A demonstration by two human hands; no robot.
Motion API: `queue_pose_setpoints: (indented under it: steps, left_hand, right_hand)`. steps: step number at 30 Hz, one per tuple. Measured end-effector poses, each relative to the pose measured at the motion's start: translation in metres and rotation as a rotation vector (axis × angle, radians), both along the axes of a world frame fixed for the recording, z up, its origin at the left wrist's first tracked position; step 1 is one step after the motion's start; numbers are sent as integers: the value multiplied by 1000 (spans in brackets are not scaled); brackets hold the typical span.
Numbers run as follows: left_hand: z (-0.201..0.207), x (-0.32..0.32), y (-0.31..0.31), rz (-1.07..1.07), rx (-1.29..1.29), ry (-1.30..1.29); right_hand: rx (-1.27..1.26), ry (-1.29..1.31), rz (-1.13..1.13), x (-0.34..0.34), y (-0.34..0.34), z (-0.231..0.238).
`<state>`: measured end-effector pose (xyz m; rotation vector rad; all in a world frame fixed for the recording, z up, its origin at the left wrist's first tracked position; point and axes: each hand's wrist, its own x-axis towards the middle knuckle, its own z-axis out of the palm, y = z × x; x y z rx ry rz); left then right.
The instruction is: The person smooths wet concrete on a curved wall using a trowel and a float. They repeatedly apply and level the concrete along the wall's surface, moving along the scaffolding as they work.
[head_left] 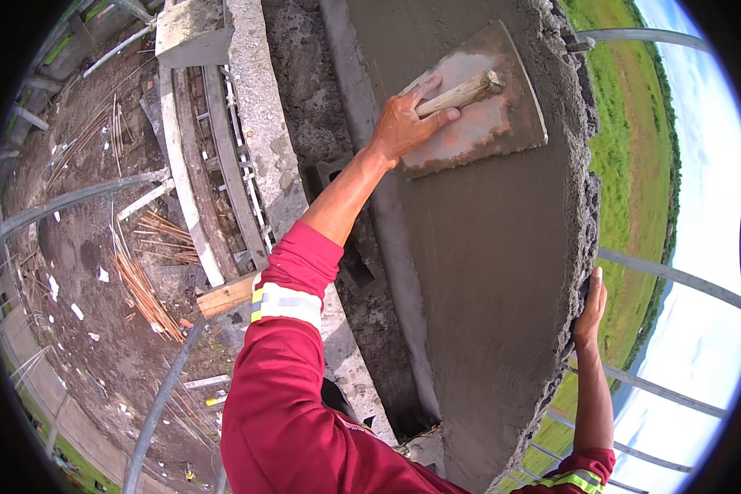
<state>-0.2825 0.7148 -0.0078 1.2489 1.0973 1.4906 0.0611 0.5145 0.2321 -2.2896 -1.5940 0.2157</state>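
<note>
My left hand (pixel 410 122) is closed round the wooden handle of a plastering float (pixel 519 107), its thumb lying along the grip. The float's broad, worn blade, patched grey and rust-brown, lies flat on a band of smooth wet mortar (pixel 486 263). On the right, my right hand (pixel 591 311) rests against the rough, crumbly outer edge (pixel 583 239) of that band. Its fingers are stretched out along the edge, and the palm side is partly hidden. Both arms wear dark red sleeves with reflective bands.
Left of the mortar runs a trough (pixel 305 90) beside a rough concrete ledge (pixel 263 107). Far below lies littered ground with thin rods (pixel 148 288). Metal poles (pixel 160 403) cross on the left, more metal bars (pixel 675 284) on the right, above green grass (pixel 626 156).
</note>
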Motion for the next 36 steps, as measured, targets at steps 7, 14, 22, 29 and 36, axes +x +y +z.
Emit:
queue_pose_setpoints:
  steps: [7,14,22,29,36]
  left_hand:
    - [-7,97,-203,-222,147,151]
    - [-9,96,-303,-324,129,-15]
    - [-89,18,-98,164,-807,-560]
    - [-111,0,37,167,-948,-799]
    - [-53,-50,157,205,-785,-718]
  right_hand:
    - [-4,184,-32,-10,3,5]
    - [-20,169,26,-8,5,6]
    - [10,181,-8,-15,5,6]
    - [24,206,48,-18,7,6]
    - [18,88,67,-20,6,8]
